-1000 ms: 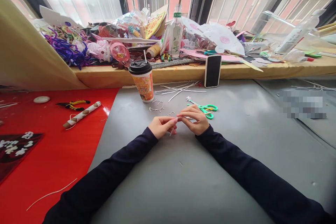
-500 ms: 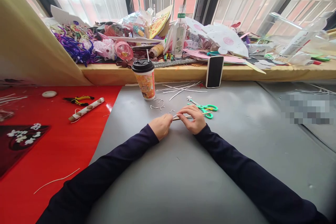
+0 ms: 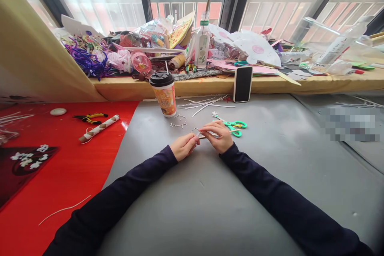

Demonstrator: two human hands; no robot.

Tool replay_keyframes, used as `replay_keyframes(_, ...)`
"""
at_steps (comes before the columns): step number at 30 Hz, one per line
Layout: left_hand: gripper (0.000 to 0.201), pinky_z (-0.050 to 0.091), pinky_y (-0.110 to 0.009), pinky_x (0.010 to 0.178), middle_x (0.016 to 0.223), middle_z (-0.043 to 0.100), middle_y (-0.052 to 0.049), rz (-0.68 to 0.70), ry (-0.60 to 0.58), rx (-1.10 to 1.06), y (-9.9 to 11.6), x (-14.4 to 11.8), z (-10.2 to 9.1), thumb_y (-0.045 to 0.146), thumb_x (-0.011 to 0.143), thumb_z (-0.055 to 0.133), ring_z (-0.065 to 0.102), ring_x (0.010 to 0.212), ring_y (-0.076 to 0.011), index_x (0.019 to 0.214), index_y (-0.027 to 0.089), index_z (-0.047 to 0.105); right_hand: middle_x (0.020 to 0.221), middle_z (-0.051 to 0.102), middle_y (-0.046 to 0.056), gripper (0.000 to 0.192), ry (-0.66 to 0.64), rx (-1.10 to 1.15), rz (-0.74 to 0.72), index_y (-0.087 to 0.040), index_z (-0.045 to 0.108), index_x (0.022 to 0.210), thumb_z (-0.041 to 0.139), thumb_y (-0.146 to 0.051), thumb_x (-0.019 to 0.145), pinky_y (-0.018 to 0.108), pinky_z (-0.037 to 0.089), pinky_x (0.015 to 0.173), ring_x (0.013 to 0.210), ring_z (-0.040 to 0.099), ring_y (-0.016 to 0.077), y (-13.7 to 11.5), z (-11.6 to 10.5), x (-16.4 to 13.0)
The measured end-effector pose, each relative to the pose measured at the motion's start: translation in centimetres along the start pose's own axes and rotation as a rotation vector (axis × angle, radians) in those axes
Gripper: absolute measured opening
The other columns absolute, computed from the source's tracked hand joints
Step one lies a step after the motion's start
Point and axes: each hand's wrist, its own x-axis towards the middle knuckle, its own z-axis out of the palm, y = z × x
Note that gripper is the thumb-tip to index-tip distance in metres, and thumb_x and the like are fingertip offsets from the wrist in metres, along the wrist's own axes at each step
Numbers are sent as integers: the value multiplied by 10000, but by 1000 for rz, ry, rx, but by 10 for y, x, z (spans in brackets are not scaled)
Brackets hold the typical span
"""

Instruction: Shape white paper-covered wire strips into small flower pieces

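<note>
My left hand (image 3: 183, 147) and right hand (image 3: 218, 136) meet on the table (image 3: 240, 192), pinching a thin stick (image 3: 210, 136) between them, with the scissors (image 3: 233, 125) just behind my right hand, the cup (image 3: 163, 93) behind my left, and the phone (image 3: 243, 83) leaning on the ledge (image 3: 210, 84) behind.

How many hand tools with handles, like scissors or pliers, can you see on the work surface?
2. The green-handled scissors lie on the grey tabletop just beyond the right hand. The yellow-and-black pliers lie on the red sheet. The cluttered windowsill may hide more.
</note>
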Motion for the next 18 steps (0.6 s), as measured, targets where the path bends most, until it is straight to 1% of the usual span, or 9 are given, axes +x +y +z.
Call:
replay_keyframes(2, 342, 291, -184, 405, 485, 357, 58, -16, -12, -36, -1, 0, 1, 424, 831, 248, 335, 367, -48, 713, 155, 423, 810, 634, -2, 114, -8, 17, -1, -245, 640, 811, 541, -262, 757, 321, 394, 786, 783, 515, 141, -1, 0, 0)
replay_keyframes(4, 336, 292, -184, 408, 478, 351, 58, -19, 6, -22, -1, 0, 2, 421, 834, 241, 330, 369, -48, 683, 162, 394, 826, 633, 4, 130, -18, 40, 15, -238, 636, 834, 529, -262, 764, 327, 392, 798, 803, 517, 144, -3, 0, 0)
replay_keyframes(7, 319, 305, -190, 428, 478, 362, 55, 3, 82, 70, 0, -1, 3, 405, 835, 246, 335, 386, -55, 666, 171, 383, 849, 631, 18, 162, -36, 86, 72, -230, 631, 873, 517, -280, 769, 339, 396, 807, 839, 521, 154, -6, 1, 0)
replay_keyframes(9, 311, 312, -196, 440, 489, 385, 49, 25, 111, 145, 3, -2, 2, 395, 833, 254, 344, 398, -61, 656, 175, 385, 833, 633, 26, 163, -59, 129, 124, -221, 641, 843, 538, -306, 750, 342, 408, 795, 833, 528, 160, -7, 2, 0)
replay_keyframes(13, 286, 335, -209, 486, 525, 437, 33, 70, 52, 238, 9, -4, -1, 366, 838, 258, 387, 437, -76, 677, 180, 404, 745, 631, 43, 189, -85, 260, 278, -192, 656, 716, 560, -355, 719, 311, 453, 685, 746, 553, 158, -9, 5, -1)
replay_keyframes(16, 282, 343, -214, 516, 543, 452, 29, 79, 29, 261, 11, -4, -2, 353, 843, 244, 403, 458, -84, 688, 184, 407, 732, 619, 43, 208, -81, 368, 376, -181, 659, 699, 564, -366, 708, 276, 462, 631, 686, 561, 139, -11, 7, -2)
replay_keyframes(18, 275, 341, -216, 521, 552, 456, 29, 74, 21, 276, 9, -3, -1, 352, 842, 241, 406, 465, -89, 694, 187, 404, 732, 610, 40, 210, -82, 404, 422, -177, 663, 709, 570, -366, 700, 252, 453, 568, 613, 544, 116, -12, 8, -3)
